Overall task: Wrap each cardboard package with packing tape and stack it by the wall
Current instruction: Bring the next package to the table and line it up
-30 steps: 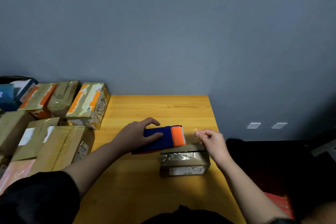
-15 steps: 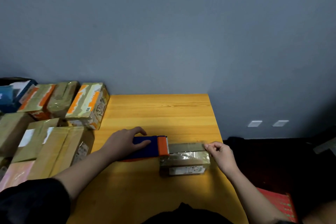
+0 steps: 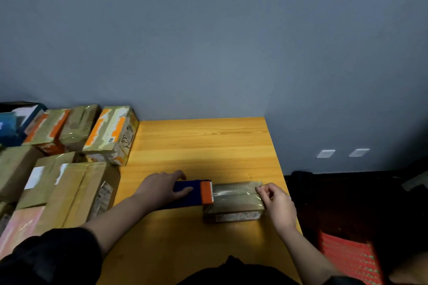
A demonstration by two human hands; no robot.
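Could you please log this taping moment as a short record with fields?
package: small brown cardboard package on the orange wooden table
tool: blue tape dispenser with orange head, at the package's left end
tape: clear strip across the package top
left hand: holds the dispenser
right hand: pinches the tape end at the right edge
stack: taped boxes left by the wall

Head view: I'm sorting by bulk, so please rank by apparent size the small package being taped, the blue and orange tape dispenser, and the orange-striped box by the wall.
1. Orange-striped box, clearly largest.
2. Small package.
3. Tape dispenser, though the left hand hides part, so 2 and 3 are close.
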